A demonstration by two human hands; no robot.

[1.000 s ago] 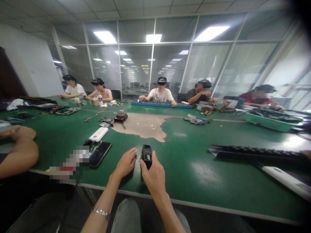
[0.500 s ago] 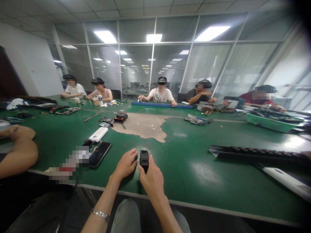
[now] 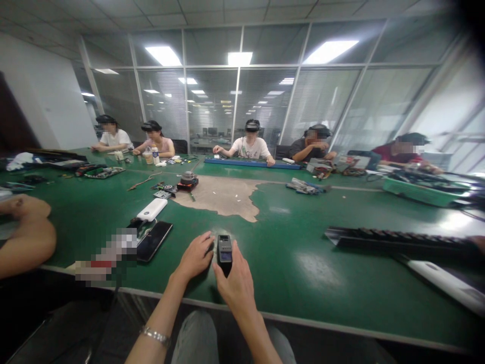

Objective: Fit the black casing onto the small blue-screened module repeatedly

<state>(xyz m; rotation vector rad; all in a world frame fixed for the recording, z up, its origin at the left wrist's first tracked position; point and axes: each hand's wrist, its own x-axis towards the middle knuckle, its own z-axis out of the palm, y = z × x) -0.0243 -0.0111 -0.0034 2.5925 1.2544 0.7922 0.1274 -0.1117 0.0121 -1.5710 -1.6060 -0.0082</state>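
Near the table's front edge, my right hand (image 3: 237, 278) is closed around a small black boxy device (image 3: 225, 249). My thumb lies on its near left side and my fingers on its right. The device's upper face shows small buttons and a bluish panel; I cannot tell its exact kind. Just left of it, my left hand (image 3: 195, 257) lies palm down on the green table (image 3: 282, 298), fingers stretched out and holding nothing. A narrow gap separates those fingertips from the device.
Left of my hands lie a black phone (image 3: 154, 241) and a white power bank (image 3: 152, 210). To the right are a long black strip (image 3: 394, 241) and a white tool (image 3: 447, 283). A green basket (image 3: 424, 193) holds cables. Several people sit around; a person's arm (image 3: 28, 235) rests at left.
My right hand has tilted the device, so its buttons and bluish panel show more clearly. My left hand stays almost in place.
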